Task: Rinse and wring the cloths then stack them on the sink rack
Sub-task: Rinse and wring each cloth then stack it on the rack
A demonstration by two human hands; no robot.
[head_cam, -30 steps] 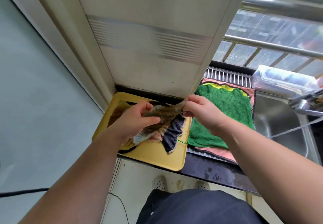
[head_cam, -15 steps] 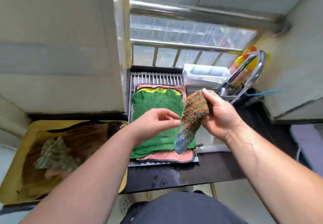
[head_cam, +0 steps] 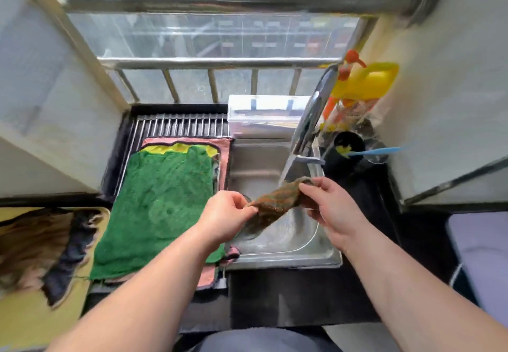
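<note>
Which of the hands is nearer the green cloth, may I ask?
Left. The left hand is beside the green cloth's right edge; the right hand is farther, over the sink.

Left hand (head_cam: pixel 224 215) and right hand (head_cam: pixel 331 206) each pinch one end of a brown-and-green striped cloth (head_cam: pixel 277 199), stretched between them above the steel sink (head_cam: pixel 286 252). Water runs from the faucet (head_cam: pixel 312 115) onto its right end. Green cloth (head_cam: pixel 162 208) lies topmost on stacked cloths over the sink rack (head_cam: pixel 181 126). More cloths (head_cam: pixel 41 244) rest on a yellow tray (head_cam: pixel 24 321), left.
</note>
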